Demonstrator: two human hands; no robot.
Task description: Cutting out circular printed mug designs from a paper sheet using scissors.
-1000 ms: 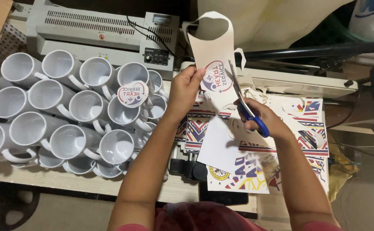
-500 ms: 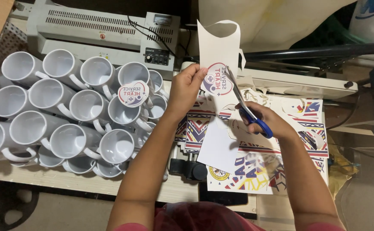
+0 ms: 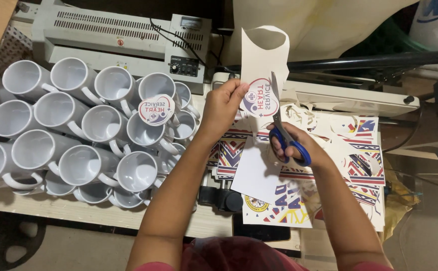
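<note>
The left hand (image 3: 224,105) pinched a paper sheet (image 3: 264,65) between thumb and fingers, holding it up above the bench (image 3: 103,213). The sheet bore a round printed emblem (image 3: 260,98) in red and blue, partly cut free, with a curved notch already cut from the sheet's top edge. The right hand (image 3: 291,148) was closed through the blue handles of a pair of scissors (image 3: 285,133), whose blades pointed upward and met the sheet at the emblem's right edge; whether the blades were fully shut could not be told. Left of the hands, many white mugs (image 3: 73,135) lay packed together on their sides, mouths facing up toward the camera. A cut-out round emblem (image 3: 155,110) of the same kind rested on top of the mugs near their right side. Behind the mugs stood a grey laminator (image 3: 118,37) with a small control panel. Under the hands lay printed sheets (image 3: 354,165) with colourful patterns, a blank white sheet (image 3: 256,170) among them, and curled paper trimmings (image 3: 304,113) were scattered just beyond the right hand.
</note>
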